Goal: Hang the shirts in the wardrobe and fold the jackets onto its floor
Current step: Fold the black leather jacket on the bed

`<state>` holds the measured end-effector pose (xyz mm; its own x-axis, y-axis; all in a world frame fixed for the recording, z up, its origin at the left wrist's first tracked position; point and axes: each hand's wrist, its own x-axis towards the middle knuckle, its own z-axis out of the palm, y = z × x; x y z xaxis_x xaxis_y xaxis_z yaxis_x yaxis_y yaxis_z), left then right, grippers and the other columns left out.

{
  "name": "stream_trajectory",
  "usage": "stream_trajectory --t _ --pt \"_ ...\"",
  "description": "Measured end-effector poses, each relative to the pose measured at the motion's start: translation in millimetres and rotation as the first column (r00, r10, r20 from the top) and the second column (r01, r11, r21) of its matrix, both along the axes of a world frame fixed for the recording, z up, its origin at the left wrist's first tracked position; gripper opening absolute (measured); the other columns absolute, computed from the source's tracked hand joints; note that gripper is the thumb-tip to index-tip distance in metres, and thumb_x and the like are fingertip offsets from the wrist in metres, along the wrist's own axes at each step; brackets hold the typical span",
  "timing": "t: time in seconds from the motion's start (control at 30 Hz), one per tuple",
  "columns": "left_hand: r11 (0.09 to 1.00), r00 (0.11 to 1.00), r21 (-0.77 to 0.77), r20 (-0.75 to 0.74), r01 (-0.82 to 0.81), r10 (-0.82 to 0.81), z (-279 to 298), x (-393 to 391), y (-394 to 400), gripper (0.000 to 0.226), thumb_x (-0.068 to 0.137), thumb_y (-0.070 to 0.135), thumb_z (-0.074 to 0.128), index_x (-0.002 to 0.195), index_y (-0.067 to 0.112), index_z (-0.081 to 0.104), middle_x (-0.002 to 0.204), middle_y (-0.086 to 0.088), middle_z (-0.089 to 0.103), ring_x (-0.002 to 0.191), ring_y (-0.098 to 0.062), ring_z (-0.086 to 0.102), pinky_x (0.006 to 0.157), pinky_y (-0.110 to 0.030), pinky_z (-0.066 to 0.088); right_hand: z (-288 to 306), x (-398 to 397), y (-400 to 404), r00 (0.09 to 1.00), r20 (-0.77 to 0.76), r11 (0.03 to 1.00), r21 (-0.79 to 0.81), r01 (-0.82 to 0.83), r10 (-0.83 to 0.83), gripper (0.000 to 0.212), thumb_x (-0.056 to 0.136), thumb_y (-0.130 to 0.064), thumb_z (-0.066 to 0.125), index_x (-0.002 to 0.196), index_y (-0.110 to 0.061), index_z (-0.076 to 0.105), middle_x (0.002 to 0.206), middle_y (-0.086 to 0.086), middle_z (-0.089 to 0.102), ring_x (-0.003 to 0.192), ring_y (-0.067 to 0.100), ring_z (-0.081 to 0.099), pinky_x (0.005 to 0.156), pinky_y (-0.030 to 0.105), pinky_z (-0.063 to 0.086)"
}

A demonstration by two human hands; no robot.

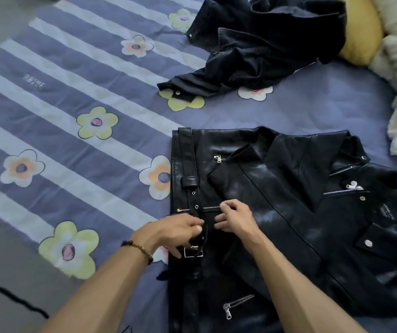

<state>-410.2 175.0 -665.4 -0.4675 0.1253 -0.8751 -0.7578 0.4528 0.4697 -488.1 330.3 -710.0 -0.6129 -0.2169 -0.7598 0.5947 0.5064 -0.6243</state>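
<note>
On the bed sheet (72, 97), both hands' grip holds the leather jacket's (276, 212) belt (190, 179).

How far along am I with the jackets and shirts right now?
Early. In hand: the black leather jacket lies flat on the bed, your left hand and right hand working its belt strap by the buckle. Left: folding it, the crumpled dark garment behind it, then moving everything to the wardrobe, which isn't in view.
</note>
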Motion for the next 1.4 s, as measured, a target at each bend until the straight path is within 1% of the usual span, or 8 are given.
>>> stream_trajectory --t 0.37,0.57,0.67,0.77,0.83,1.03,1.2,1.4 --pt "0.811 0.838 -0.579 -0.397 0.087 -0.374 -43 -40 1 0.028 0.091 0.033 0.051 0.115 0.028 0.067 0.107 0.003 0.066 0.105 -0.022 0.061 0.083 -0.036 0.050 -2 -43 21 0.954 -0.297 0.992 0.093 0.079 -0.048 0.016 0.094 -0.020 0.055 0.084 -0.019 0.067 0.067 0.001 0.071 0.057 0.017 0.069 0.060 0.031 0.055" --pt "0.735 0.640 -0.657 -0.639 -0.164 -0.428 -64 -141 -14 0.046 0.083 0.015 0.060 0.129 0.018 0.058 0.118 -0.005 0.057 0.110 -0.029 0.054 0.087 -0.043 0.050 -12 -147 37 0.700 -0.530 0.814 0.567 -0.127 0.478 0.051 0.089 -0.018 0.057 0.138 -0.022 0.047 0.148 0.004 0.040 0.103 0.033 0.062 0.085 0.039 0.047" --pt "0.613 0.637 -0.774 -0.553 -0.156 -0.536 -72 -187 -27 0.065 0.082 0.014 0.056 0.146 0.014 0.041 0.138 -0.009 0.050 0.135 -0.032 0.040 0.109 -0.050 0.034 -17 -193 32 0.641 -0.347 0.626 0.731 -0.273 0.685 0.080 0.085 -0.017 0.058 0.154 -0.027 0.018 0.165 0.003 -0.003 0.103 0.038 0.061 0.073 0.036 0.045" --pt "0.531 0.753 -0.845 -0.305 0.068 -0.583 -76 -211 -43 0.073 0.091 0.029 0.045 0.155 0.015 0.014 0.153 -0.010 0.033 0.147 -0.031 0.021 0.117 -0.058 0.010 -25 -226 28 0.676 -0.227 0.598 0.704 -0.383 0.701 0.094 0.078 -0.009 0.054 0.156 -0.028 0.007 0.165 0.000 -0.004 0.127 0.033 0.050 0.088 0.037 0.047" --pt "0.519 0.773 -0.840 -0.221 0.158 -0.595 -76 -221 -56 0.061 0.088 0.028 0.045 0.146 0.014 0.030 0.142 -0.010 0.044 0.134 -0.031 0.037 0.112 -0.053 0.026 -30 -241 30 0.663 -0.149 0.546 0.711 -0.444 0.733 0.094 0.076 -0.006 0.053 0.156 -0.028 0.010 0.165 -0.001 0.003 0.137 0.031 0.041 0.103 0.041 0.043" --pt "0.581 0.748 -0.802 -0.302 0.136 -0.591 -65 -222 -74 0.026 0.081 0.011 0.051 0.106 0.018 0.050 0.101 -0.004 0.055 0.097 -0.030 0.056 0.081 -0.040 0.039 -25 -249 36 0.266 -0.154 0.207 0.961 -0.183 0.952 0.028 0.079 -0.015 0.057 0.106 -0.021 0.059 0.105 0.001 0.061 0.106 0.028 0.048 0.077 0.037 0.030" --pt "0.645 0.736 -0.764 -0.449 -0.022 -0.507 -46 -173 -46 0.019 0.077 0.011 0.050 0.094 0.019 0.046 0.094 -0.003 0.055 0.092 -0.029 0.056 0.070 -0.037 0.040 -17 -218 66 0.240 -0.337 0.363 0.929 -0.074 0.910 0.026 0.058 0.000 0.070 0.073 -0.011 0.052 0.072 0.012 0.055 0.070 0.036 0.056 0.062 0.040 0.040" --pt "0.751 0.730 -0.659 -0.489 0.050 -0.478 -53 -76 8 0.024 0.073 0.024 0.058 0.088 0.025 0.039 0.088 0.004 0.054 0.088 -0.025 0.058 0.066 -0.036 0.043 -13 -154 120 0.138 -0.406 0.407 0.913 0.022 0.903 0.028 0.056 0.006 0.064 0.073 -0.011 0.049 0.074 0.013 0.052 0.067 0.036 0.052 0.055 0.042 0.040"
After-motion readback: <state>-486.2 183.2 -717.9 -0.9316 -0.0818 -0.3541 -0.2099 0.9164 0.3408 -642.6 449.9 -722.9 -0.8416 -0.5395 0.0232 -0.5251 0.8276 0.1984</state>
